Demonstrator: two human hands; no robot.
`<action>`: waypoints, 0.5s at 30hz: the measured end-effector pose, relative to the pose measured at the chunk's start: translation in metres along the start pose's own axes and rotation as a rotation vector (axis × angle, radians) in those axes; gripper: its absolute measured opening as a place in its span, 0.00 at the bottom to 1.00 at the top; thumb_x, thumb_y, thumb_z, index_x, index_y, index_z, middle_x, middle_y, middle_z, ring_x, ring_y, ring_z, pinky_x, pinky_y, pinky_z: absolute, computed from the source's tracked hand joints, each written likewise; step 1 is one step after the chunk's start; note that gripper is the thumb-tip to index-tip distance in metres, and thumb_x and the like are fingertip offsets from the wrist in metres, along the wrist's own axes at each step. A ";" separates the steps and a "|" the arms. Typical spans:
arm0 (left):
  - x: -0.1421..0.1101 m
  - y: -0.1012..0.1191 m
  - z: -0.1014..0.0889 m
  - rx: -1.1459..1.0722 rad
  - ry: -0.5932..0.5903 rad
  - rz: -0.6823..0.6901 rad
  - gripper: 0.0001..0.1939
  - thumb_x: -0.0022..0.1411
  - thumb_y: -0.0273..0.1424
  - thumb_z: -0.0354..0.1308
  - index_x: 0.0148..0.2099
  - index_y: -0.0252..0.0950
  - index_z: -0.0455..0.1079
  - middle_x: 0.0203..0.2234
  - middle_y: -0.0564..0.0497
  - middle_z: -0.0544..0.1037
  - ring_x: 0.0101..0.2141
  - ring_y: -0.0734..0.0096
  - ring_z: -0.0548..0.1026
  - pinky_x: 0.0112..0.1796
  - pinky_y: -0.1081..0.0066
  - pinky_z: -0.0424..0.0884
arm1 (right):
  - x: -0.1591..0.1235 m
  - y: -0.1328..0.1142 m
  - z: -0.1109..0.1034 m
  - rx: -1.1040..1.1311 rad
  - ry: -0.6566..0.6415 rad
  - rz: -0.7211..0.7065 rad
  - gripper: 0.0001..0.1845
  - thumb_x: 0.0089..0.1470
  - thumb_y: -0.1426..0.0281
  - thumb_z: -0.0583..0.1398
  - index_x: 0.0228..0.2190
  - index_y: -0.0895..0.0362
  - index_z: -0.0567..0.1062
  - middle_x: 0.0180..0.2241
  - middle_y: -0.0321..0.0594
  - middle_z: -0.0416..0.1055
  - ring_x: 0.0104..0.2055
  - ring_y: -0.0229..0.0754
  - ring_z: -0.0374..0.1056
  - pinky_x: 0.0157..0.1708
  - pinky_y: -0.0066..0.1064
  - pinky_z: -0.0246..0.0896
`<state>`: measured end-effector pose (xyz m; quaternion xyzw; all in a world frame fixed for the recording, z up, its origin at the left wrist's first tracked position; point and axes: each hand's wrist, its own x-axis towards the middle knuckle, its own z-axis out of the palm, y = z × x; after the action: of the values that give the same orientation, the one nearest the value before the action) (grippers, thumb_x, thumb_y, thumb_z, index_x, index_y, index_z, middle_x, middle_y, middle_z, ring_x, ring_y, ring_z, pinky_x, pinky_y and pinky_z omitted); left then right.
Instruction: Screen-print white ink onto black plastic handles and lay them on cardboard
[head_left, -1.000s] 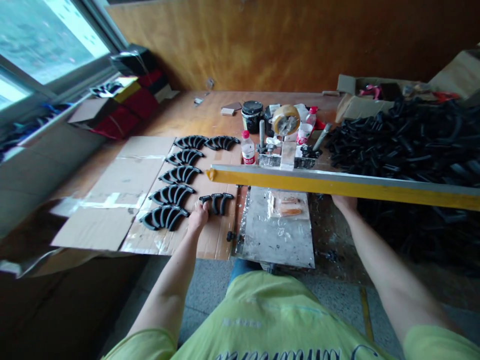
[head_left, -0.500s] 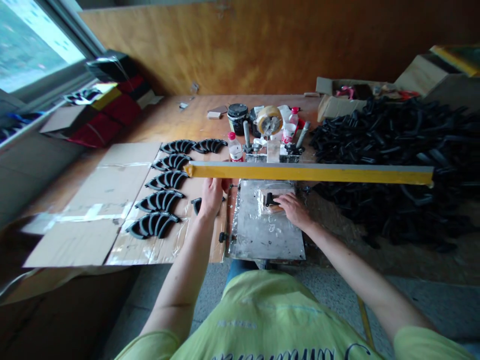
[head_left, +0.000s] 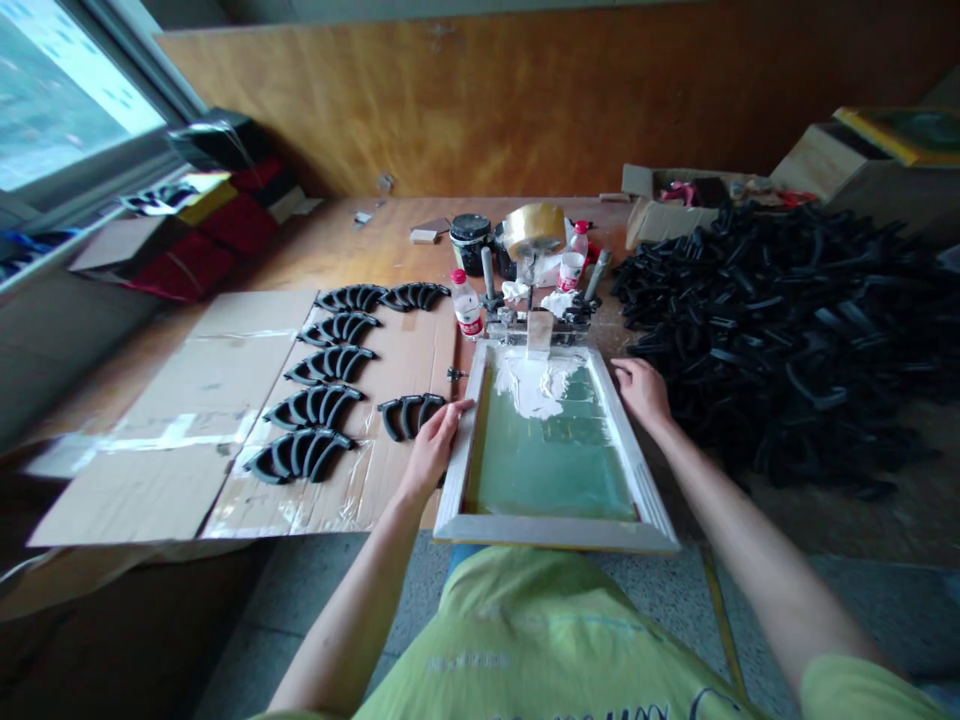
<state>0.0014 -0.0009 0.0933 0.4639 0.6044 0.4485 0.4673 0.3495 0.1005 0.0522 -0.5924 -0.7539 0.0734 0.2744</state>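
A screen printing frame (head_left: 459, 455) with green mesh lies lowered over the spot where the metal plate was seen, hiding the plate. White ink (head_left: 536, 385) is smeared on the far part of the mesh, beside a pale squeegee-like block (head_left: 539, 335). My left hand (head_left: 431, 448) is closed at the frame's left edge, fingertips on the rim. Just off the right rim, my right hand (head_left: 643, 392) has its fingers stretched toward the frame, with nothing visible in them. Near my left hand, a short fan of curved black plastic pieces (head_left: 409, 415) lies on cardboard.
More fans of black pieces (head_left: 304, 455) line the cardboard (head_left: 172, 400) at left. A big heap of black pieces (head_left: 787, 310) covers the right side. Behind the frame stand a bottle (head_left: 467, 305), an ink tub (head_left: 470, 243) and a tape roll (head_left: 534, 230). An open carton (head_left: 667, 215) sits farther back.
The screen frame has swung down from its raised position, covering the plate and the black piece on it. My right hand has left that piece and moved right; my left hand has come lower.
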 end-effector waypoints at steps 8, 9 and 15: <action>0.008 -0.072 0.015 0.010 -0.018 -0.160 0.38 0.57 0.45 0.60 0.66 0.37 0.59 0.30 0.51 0.76 0.29 0.71 0.71 0.30 0.74 0.65 | 0.078 -0.087 0.032 -0.074 -0.190 -0.262 0.19 0.53 0.74 0.62 0.48 0.60 0.71 0.47 0.51 0.70 0.51 0.53 0.64 0.51 0.44 0.61; 0.009 -0.073 0.015 0.015 -0.022 -0.170 0.37 0.57 0.45 0.60 0.66 0.38 0.60 0.31 0.51 0.76 0.29 0.71 0.71 0.30 0.74 0.65 | 0.077 -0.093 0.038 -0.124 -0.252 -0.251 0.13 0.54 0.75 0.61 0.43 0.61 0.73 0.42 0.51 0.72 0.47 0.52 0.66 0.48 0.42 0.62; 0.009 -0.079 0.013 -0.027 -0.041 -0.193 0.37 0.58 0.47 0.59 0.66 0.39 0.60 0.31 0.52 0.75 0.27 0.73 0.70 0.28 0.75 0.64 | 0.023 -0.095 0.032 -0.200 -0.377 -0.468 0.08 0.52 0.81 0.56 0.33 0.61 0.73 0.34 0.49 0.72 0.41 0.48 0.66 0.41 0.35 0.59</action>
<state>0.0015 -0.0039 0.0127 0.4063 0.6304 0.3998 0.5269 0.2485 0.1018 0.0743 -0.4029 -0.9108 0.0421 0.0798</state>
